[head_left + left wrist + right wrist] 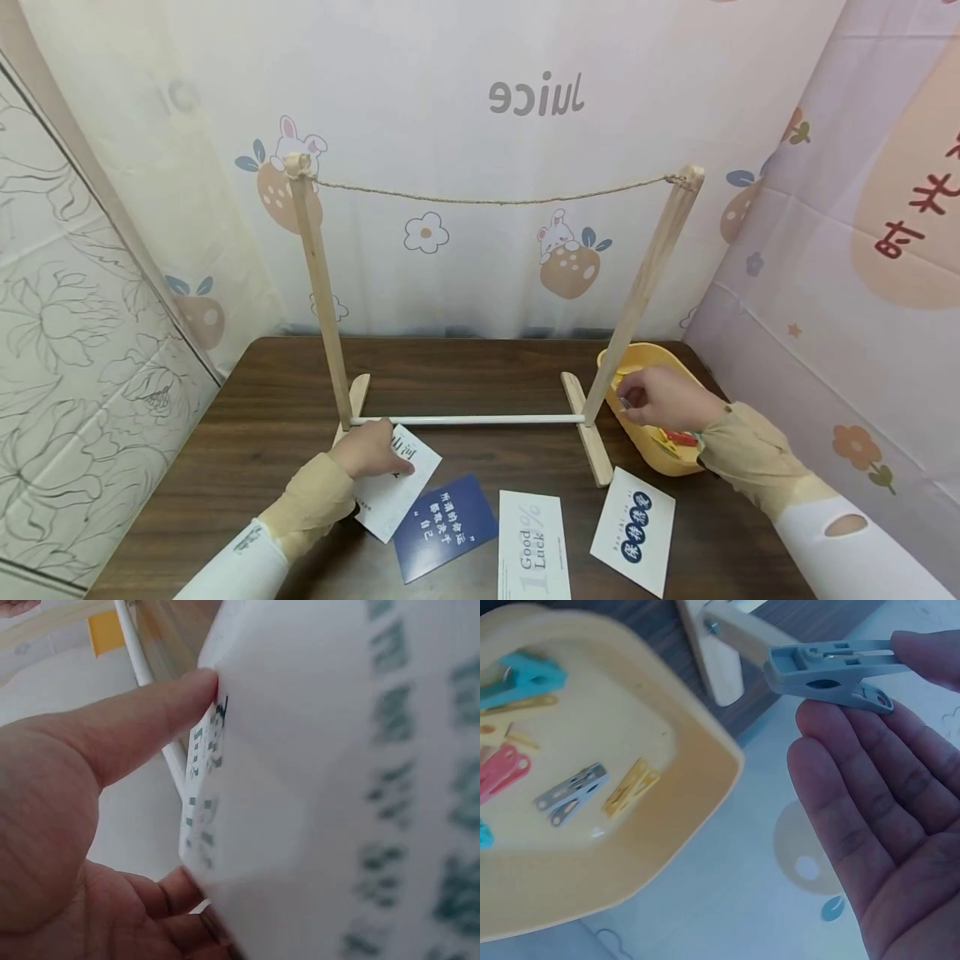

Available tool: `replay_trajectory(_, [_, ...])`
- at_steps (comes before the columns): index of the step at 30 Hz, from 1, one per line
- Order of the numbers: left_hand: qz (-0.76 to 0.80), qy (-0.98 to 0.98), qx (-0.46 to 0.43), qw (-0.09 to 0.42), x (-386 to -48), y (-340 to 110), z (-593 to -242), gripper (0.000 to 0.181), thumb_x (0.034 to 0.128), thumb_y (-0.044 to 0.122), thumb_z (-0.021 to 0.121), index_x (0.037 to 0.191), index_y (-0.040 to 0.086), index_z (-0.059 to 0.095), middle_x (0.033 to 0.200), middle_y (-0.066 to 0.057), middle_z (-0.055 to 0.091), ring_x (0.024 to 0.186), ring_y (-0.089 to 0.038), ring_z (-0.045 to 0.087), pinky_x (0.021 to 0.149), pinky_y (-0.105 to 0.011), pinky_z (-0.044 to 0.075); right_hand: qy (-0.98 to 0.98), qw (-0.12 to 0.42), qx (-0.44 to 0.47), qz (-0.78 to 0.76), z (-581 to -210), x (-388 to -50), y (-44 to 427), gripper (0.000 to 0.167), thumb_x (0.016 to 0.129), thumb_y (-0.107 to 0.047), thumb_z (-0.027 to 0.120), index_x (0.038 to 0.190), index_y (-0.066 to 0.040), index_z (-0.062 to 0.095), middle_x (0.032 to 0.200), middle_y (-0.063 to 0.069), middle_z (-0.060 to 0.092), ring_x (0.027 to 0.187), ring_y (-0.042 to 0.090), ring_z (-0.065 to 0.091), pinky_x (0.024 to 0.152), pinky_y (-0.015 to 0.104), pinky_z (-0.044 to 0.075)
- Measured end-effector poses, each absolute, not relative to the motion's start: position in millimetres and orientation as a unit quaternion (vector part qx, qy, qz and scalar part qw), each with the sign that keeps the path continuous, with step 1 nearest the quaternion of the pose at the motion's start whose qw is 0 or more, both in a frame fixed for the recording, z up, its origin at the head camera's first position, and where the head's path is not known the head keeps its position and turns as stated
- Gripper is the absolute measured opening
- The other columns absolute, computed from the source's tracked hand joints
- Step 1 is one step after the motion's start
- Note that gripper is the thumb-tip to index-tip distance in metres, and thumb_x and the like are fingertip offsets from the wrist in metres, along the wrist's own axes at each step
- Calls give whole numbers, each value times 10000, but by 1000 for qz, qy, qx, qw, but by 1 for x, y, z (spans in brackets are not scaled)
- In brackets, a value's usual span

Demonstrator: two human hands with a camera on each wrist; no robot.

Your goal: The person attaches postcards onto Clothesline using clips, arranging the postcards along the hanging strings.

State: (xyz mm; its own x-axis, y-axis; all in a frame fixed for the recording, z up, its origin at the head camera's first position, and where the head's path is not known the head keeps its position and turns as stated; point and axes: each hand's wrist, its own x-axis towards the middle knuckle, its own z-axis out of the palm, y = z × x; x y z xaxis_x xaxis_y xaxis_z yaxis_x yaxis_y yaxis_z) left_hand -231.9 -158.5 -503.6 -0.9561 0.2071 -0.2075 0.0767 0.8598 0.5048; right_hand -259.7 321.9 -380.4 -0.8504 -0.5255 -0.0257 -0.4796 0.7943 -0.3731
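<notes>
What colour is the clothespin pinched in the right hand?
The clothespin looks blue-grey; it shows best in the right wrist view.

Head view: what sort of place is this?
Probably an indoor corner staged for tabletop work: printed curtains hang behind the table, which bears a wooden frame.

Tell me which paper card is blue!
The dark blue rectangular paper card with white writing, lying between the white paper card in the left hand and the white "Good Luck" card. It alone is blue; the other three are white.
</notes>
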Motion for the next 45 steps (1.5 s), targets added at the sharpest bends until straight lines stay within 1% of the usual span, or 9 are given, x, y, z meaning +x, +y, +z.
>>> replay_trajectory(5, [269,954,66,114,-215,-155,-474,461,850,167,906,1112,-90,627,842,-111,672,691,-218,671,578,-362,571,939,51,-295,-167,-377,-253,308,142,873,-43,854,994,-73,787,829,-87,702,738,19,602,675,244,543])
replay_trajectory(10, [280,949,81,116,-215,-156,-468,427,913,72,762,1258,-125,604,883,-127,680,689,-209,668,570,-371,571,937,43,-297,-180,-371,-245,294,174,875,-53,870,1034,-68,800,855,-75,707,748,43,592,677,238,540])
replay_trajectory(15, [279,950,93,104,-217,-157,-466,505,900,35,698,1347,-178,598,1103,-256,737,834,-254,700,745,-443,626,935,42,-295,-193,-368,-241,282,177,876,-43,867,1024,-84,779,857,-59,701,760,82,607,666,239,537])
replay_trajectory(18, [275,952,96,97,-219,-157,-467,479,891,32,714,1314,-177,634,1154,-278,740,890,-254,703,818,-459,627,936,32,-292,-191,-367,-240,277,194,863,-49,872,1021,-90,769,865,-51,707,780,107,632,687,249,546])
replay_trajectory(22, [286,948,99,99,-220,-157,-467,208,886,24,716,1067,-80,720,879,-128,738,720,-189,678,636,-350,575,936,21,-292,-198,-368,-240,272,217,853,-41,868,1042,-66,765,863,-33,712,794,130,664,710,261,570])
replay_trajectory(25, [296,945,102,96,-219,-156,-466,37,878,17,721,860,27,691,730,-34,673,613,-147,624,532,-277,476,934,16,-294,-201,-370,-241,271,237,861,-41,865,1077,-39,767,852,-31,709,785,119,664,700,261,577])
replay_trajectory(34, [322,935,110,99,-222,-160,-461,167,874,19,765,762,68,651,733,-19,684,628,-121,609,566,-269,477,935,8,-295,-195,-370,-241,264,277,870,-31,853,1133,-7,769,892,-6,740,817,131,699,708,278,600])
replay_trajectory(40, [337,928,128,93,-224,-162,-461,356,923,54,775,695,137,514,656,46,520,593,-90,453,564,-246,365,928,1,-306,-211,-372,-242,259,284,849,8,823,1119,-21,740,945,19,754,862,151,719,757,352,639])
replay_trajectory(45, [356,920,140,84,-222,-162,-454,242,937,49,780,753,99,631,673,36,591,600,-89,484,561,-238,388,921,-4,-319,-223,-373,-241,256,292,848,23,808,1130,-21,742,982,38,767,891,190,730,785,408,647])
